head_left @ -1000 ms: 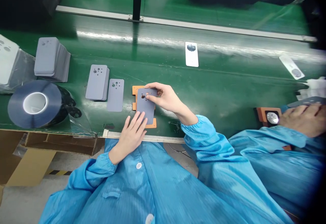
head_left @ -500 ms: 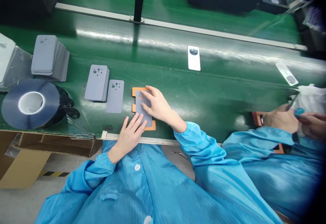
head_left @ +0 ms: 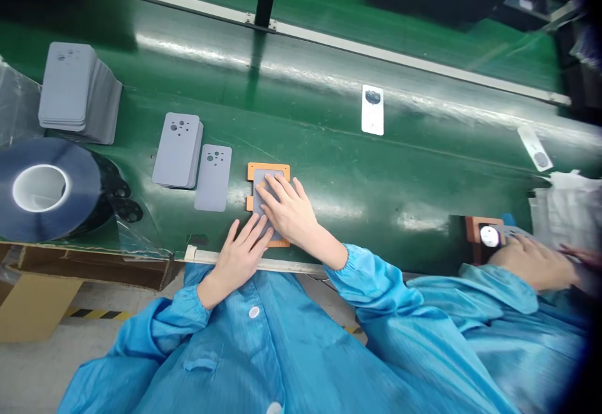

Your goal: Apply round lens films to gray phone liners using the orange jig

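Observation:
An orange fixture [head_left: 269, 168] lies near the front edge of the green bench, with a thin grey phone back panel [head_left: 260, 197] seated in it. My right hand [head_left: 290, 208] rests on the upper and middle part of this panel, fingers stretched out flat and hiding its camera holes. On the panel's lower end lie the spread fingertips of my left hand [head_left: 241, 256]. To the left, a single grey panel [head_left: 212, 179] with camera holes lies flat on the bench, beside a short stack of the same panels [head_left: 175, 150].
A taller panel stack [head_left: 68, 88] and a big roll of film [head_left: 87, 191] stand at the left. Two white panels [head_left: 372, 116] [head_left: 535, 148] lie farther back. At the right, a co-worker's hand [head_left: 533, 262] works by another orange fixture [head_left: 473, 229]. A cardboard box [head_left: 94, 268] sits below the bench.
My right hand has moved down and flattened onto the panel in the fixture. My left hand stays near its lower end. The co-worker's hands have shifted, and the view has moved slightly.

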`<state>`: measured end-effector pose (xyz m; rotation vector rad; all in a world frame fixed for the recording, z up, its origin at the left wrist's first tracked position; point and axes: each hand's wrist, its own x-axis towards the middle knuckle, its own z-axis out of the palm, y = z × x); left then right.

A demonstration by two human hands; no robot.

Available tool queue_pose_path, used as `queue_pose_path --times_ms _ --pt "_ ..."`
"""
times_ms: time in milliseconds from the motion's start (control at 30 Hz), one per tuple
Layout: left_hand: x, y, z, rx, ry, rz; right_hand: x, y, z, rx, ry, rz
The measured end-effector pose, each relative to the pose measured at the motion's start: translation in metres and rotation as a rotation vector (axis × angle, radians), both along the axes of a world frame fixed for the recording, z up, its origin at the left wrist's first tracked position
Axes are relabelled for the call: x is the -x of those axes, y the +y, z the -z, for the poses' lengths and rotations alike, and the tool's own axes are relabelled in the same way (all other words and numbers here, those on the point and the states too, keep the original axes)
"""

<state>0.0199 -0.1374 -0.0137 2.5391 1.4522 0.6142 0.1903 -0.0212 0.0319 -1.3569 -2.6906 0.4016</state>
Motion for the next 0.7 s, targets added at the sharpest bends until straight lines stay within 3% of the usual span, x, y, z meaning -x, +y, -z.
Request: queue_pose_path --times_ms 333,533,700 --pt "0.000 0.000 -0.007 0.046 -0.088 -0.011 -0.006 -0.002 0.006 -0.013 0.069 0.004" --pt "0.001 0.003 -0.013 0.009 -0.383 -0.167 -0.023 -0.024 0.015 -0.117 0.263 0.335" --pt "-0.004 0.009 -0.019 0.112 -0.487 -0.298 -0.019 -0.037 0.020 -0.020 0.316 0.422"
